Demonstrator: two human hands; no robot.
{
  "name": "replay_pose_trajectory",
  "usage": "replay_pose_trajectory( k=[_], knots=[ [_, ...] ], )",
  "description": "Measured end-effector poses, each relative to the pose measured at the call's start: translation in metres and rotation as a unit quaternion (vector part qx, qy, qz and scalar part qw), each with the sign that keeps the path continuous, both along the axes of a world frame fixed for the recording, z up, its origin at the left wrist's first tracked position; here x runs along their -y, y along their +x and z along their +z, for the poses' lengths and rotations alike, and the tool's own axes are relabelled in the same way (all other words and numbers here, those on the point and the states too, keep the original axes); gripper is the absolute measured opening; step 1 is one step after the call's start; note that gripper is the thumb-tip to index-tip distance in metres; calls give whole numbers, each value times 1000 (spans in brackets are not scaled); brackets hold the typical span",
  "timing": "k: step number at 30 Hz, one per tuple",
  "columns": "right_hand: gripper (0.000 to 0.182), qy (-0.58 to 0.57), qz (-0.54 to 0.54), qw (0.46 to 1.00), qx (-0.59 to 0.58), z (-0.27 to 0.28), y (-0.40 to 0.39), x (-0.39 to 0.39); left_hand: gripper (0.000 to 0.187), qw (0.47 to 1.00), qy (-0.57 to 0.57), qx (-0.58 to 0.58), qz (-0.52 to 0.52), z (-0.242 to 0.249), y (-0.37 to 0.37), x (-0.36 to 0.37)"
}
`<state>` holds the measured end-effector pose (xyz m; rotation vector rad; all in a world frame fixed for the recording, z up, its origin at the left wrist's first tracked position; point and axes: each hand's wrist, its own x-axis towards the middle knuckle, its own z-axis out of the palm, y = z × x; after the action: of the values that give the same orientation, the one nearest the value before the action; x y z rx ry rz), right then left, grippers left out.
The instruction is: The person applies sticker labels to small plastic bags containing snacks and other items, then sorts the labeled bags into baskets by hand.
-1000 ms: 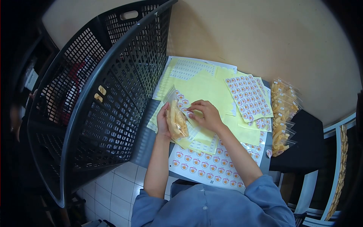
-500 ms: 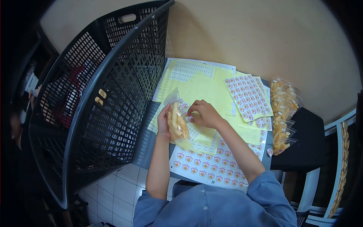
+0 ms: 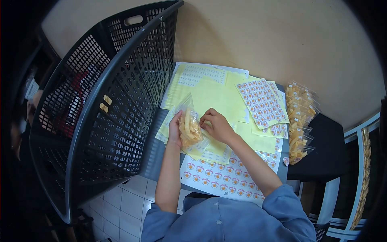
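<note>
My left hand (image 3: 175, 128) is wrapped round the left side of a clear zip bag (image 3: 190, 128) of pale yellow sticks, held tilted above the papers. The fingers of my right hand (image 3: 213, 124) are bent and pressed together at the bag's right edge; whatever they hold is too small to make out. Below the hands lie yellow backing sheets (image 3: 213, 101) and a white sheet of round stickers (image 3: 217, 177). More sticker sheets (image 3: 262, 103) lie to the right.
A large dark perforated basket (image 3: 121, 109) stands at the left. Filled bags (image 3: 298, 121) are lined up along the right edge, beside a black-covered surface (image 3: 326, 149). One loose sticker (image 3: 286, 161) lies near them. Part of another person (image 3: 34, 103) shows at the far left.
The bag has turned a little in my left hand, showing more of its front. My right hand has shifted slightly; the whitish piece seen at its fingertips earlier is no longer clearly visible.
</note>
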<state>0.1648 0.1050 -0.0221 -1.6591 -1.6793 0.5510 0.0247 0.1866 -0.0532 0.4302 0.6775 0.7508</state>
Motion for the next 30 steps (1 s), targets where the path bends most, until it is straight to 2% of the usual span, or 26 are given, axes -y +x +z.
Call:
replay_pose_trajectory(
  k=[2,7,12,13,14,15,16,18,19,21,22,23,24,25,27,28,30],
  knots=[
    [8,0,10,1000,-5,-3,1,2,41,999,16,10,-28,-3,-2,-2],
    [8,-21,55,998,-37,-4,10,7,43,1000,15,8,-21,3,-1,1],
    [7,-59,120,979,-154,-11,22,3,44,999,4,21,-41,2,-4,0],
    [7,-59,119,979,-155,-12,23,3,40,999,1,32,-43,3,-4,0],
    [7,-49,110,972,-203,-13,22,2,36,998,-1,42,-46,4,-4,0],
    [7,-38,101,962,-251,-13,23,2,36,998,0,42,-47,6,-4,0],
    [7,-37,99,962,-251,-13,24,1,37,999,7,31,-41,6,-4,0],
    [6,-98,84,926,-355,-12,28,1,38,999,13,21,-37,8,-3,1],
    [6,-97,82,926,-354,-14,29,0,38,999,11,20,-32,9,-2,2],
    [6,-68,39,889,-450,-16,30,0,38,999,8,20,-31,5,-4,0],
    [6,-66,37,890,-449,-15,31,3,39,995,-17,77,-66,1,-10,-6],
    [6,-15,17,896,-443,-14,32,6,39,985,-42,133,-99,-3,-13,-10],
    [6,38,-1,899,-437,-12,32,8,41,985,-28,129,-106,10,-16,-3],
    [6,39,0,899,-437,-10,33,11,41,985,-26,130,-107,14,-18,-3],
    [7,80,0,892,-445,-2,33,22,40,965,7,175,-196,20,-22,-1],
    [7,81,-1,892,-445,4,30,29,40,965,7,174,-197,25,-24,4],
    [12,103,-14,882,-459,21,24,43,38,981,2,72,-178,40,-28,12]
  ],
)
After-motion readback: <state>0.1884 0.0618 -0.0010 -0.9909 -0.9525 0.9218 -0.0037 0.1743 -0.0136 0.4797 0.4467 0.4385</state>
